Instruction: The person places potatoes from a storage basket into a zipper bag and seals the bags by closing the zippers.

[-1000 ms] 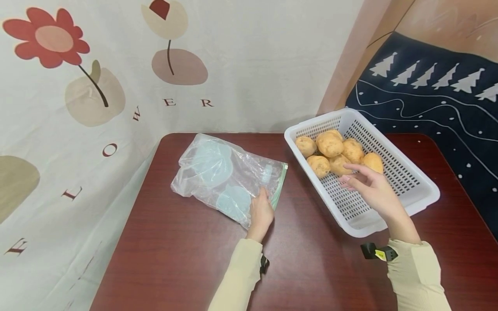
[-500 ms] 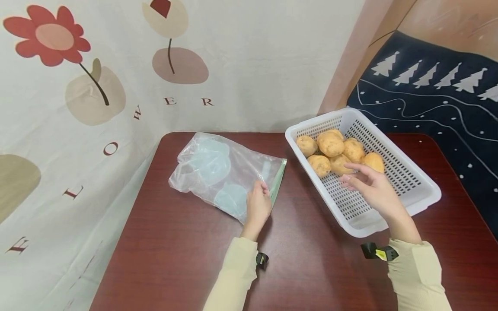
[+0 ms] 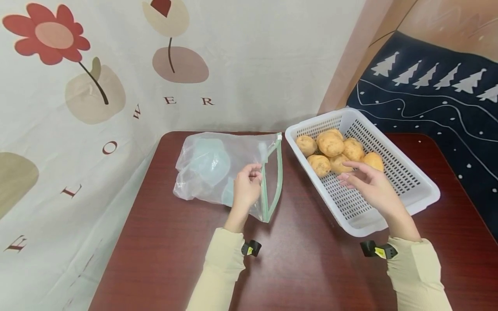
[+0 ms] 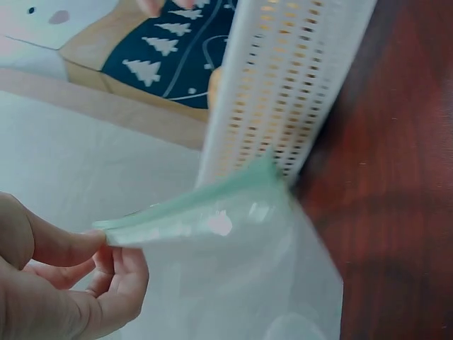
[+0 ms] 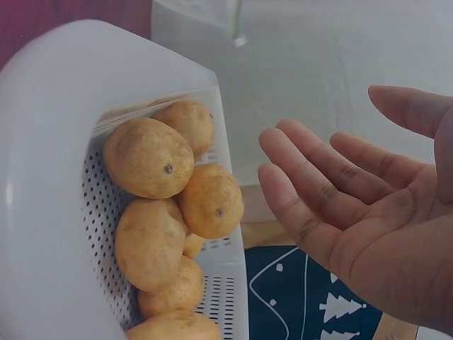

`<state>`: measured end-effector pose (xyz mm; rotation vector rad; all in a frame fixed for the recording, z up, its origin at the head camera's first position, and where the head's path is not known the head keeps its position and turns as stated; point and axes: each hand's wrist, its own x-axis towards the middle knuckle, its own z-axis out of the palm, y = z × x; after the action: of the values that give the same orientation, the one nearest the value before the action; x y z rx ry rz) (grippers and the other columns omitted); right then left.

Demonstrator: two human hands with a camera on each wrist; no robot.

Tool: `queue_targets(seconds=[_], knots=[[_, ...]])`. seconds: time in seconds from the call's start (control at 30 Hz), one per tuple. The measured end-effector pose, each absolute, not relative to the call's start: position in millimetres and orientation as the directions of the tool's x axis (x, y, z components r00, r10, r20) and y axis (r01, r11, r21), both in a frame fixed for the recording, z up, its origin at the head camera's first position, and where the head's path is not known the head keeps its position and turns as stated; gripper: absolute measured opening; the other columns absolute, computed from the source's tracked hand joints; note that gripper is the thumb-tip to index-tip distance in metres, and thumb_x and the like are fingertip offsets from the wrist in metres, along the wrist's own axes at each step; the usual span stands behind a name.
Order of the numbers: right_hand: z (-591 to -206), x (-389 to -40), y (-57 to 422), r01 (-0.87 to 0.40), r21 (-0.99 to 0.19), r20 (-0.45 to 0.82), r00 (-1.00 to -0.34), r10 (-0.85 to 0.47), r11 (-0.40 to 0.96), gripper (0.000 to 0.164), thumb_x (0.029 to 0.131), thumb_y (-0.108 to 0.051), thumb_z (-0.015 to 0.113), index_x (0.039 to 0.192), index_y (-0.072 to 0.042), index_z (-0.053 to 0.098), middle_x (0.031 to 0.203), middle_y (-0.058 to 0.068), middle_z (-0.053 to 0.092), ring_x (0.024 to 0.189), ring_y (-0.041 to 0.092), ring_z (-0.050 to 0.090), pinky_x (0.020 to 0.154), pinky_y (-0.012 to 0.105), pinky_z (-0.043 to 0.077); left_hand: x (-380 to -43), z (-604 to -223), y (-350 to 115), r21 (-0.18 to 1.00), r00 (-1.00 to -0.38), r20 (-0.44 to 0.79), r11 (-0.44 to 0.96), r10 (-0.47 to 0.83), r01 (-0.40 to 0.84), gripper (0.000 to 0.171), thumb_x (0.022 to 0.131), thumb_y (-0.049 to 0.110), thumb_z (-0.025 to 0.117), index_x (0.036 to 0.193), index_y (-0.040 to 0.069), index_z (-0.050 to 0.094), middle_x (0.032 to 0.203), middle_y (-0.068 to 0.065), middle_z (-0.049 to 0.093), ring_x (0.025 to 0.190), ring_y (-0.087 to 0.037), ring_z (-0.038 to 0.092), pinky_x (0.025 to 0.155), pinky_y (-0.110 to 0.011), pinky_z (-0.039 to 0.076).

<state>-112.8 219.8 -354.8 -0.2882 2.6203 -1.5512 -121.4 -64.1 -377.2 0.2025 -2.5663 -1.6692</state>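
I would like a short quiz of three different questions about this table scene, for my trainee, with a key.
1. What does the person's left hand pinch?
2. True or false: the rounded, yellow-brown potatoes lie inside the rectangular white plastic basket.
3. Choose: the right hand (a) grips a potato, (b) holds nothing, (c) grips the basket's rim.

Key: 1. The green edge of the transparent plastic bag; 2. True; 3. (b).

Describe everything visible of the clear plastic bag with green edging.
The clear, wrinkled plastic bag, marked with pale blue patches, lies on the dark red table, left of the white perforated plastic basket. Its green-edged mouth gapes toward the basket, a white tab at its far corner. A bare left hand pinches its rim.
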Motion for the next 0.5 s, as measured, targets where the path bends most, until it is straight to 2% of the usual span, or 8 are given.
queue_targets(seconds=[0.1, 0.2, 0.33, 0.5], knots=[[-355, -113, 220, -0.129, -0.872, 0.033, -0.978, -0.207, 0.472, 0.04, 0.094, -0.013, 0.051, 0.129, 0.004, 0.044, 0.101, 0.024, 0.062, 0.082, 0.008, 0.064, 0.07, 0.015, 0.055, -121, -370, -68, 0.943, -0.992, -0.044, 0.322, -0.118, -0.08, 0.024, 0.087, -0.005, 0.053, 0.11, -0.002, 0.059, 0.086, -0.01, 0.058, 0.076, -0.022, 0.058, 0.062, -0.025, 0.055], [-353, -113, 219, -0.133, -0.871, 0.035, -0.977, -0.21, 0.472, 0.04, 0.093, -0.014, 0.052, 0.129, 0.003, 0.045, 0.1, 0.021, 0.063, 0.082, 0.009, 0.064, 0.071, 0.017, 0.056, -121, -365, -70, 0.97, -0.995, -0.067, 0.23, -0.077, -0.083, 0.025, 0.088, -0.005, 0.052, 0.112, -0.005, 0.057, 0.087, -0.011, 0.055, 0.076, -0.021, 0.058, 0.069, -0.025, 0.057], [-350, -115, 216, -0.13, -0.879, 0.029, -0.975, -0.22, 0.459, 0.041, 0.094, -0.015, 0.052, 0.129, 0.003, 0.044, 0.102, 0.024, 0.062, 0.082, 0.006, 0.064, 0.073, 0.017, 0.056, -122, -361, -69, 0.991, -0.995, -0.099, 0.089, -0.024, -0.1, 0.026, 0.089, -0.007, 0.05, 0.114, -0.007, 0.054, 0.088, -0.011, 0.052, 0.076, -0.017, 0.055, 0.076, -0.028, 0.057], [-344, -122, 212, -0.136, -0.89, 0.031, -0.97, -0.24, 0.436, 0.041, 0.094, -0.016, 0.051, 0.13, 0.003, 0.043, 0.101, 0.021, 0.063, 0.082, 0.006, 0.064, 0.073, 0.017, 0.055, -124, -353, -67, 0.989, -0.992, -0.125, -0.071, 0.014, -0.126, 0.024, 0.089, -0.01, 0.047, 0.113, -0.011, 0.052, 0.087, -0.01, 0.049, 0.075, -0.015, 0.054, 0.077, -0.03, 0.057]])
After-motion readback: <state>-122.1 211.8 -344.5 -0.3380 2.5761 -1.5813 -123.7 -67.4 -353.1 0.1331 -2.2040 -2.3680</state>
